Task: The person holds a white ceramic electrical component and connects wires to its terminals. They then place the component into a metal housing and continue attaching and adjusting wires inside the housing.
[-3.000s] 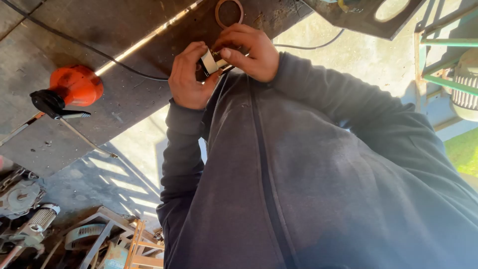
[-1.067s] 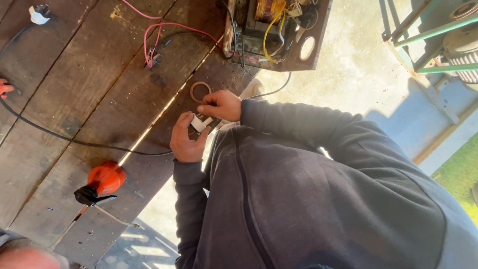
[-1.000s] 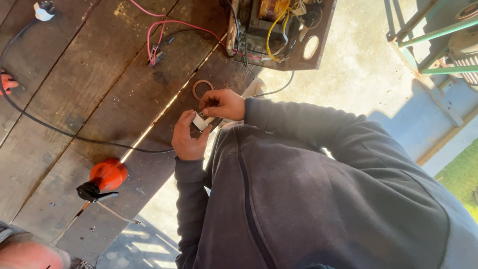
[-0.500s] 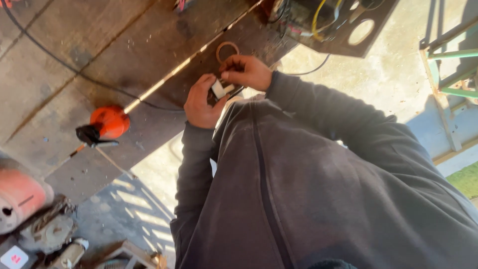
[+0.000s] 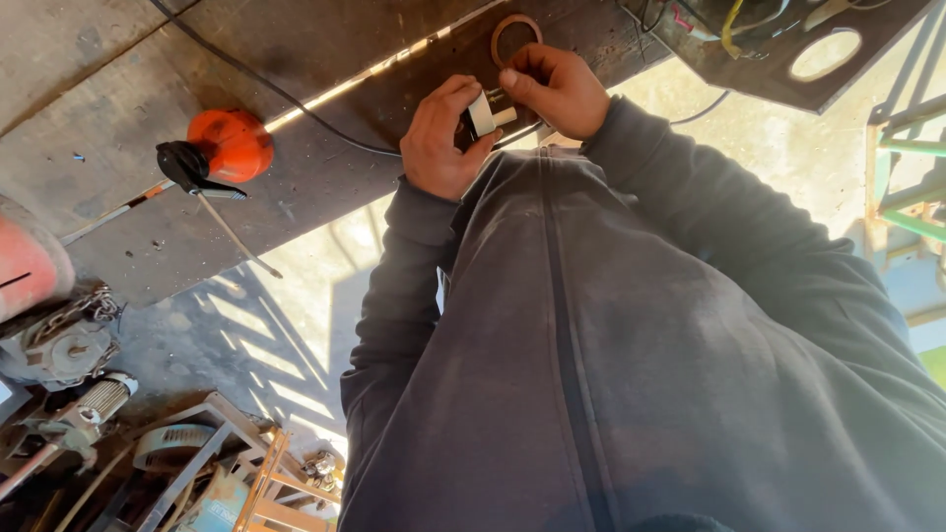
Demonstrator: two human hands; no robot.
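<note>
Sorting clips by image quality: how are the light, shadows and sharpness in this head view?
Head view: hard sunlight, a bright strip across the dark wooden table; slatted shadows on the concrete floor; left hand and right hand on the white plug are fairly sharp; the sweatshirt looms large and soft.

An orange tool [image 5: 232,145] lies on the wooden table [image 5: 128,89] near a black cable [image 5: 286,97].

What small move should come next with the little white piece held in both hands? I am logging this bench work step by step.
Probably a slight turn of the small white plastic block toward the camera. The left hand cups it from below and the right hand pinches its top, so the fingers hide most of it, and the thin black cable leaving it is barely visible.
</note>
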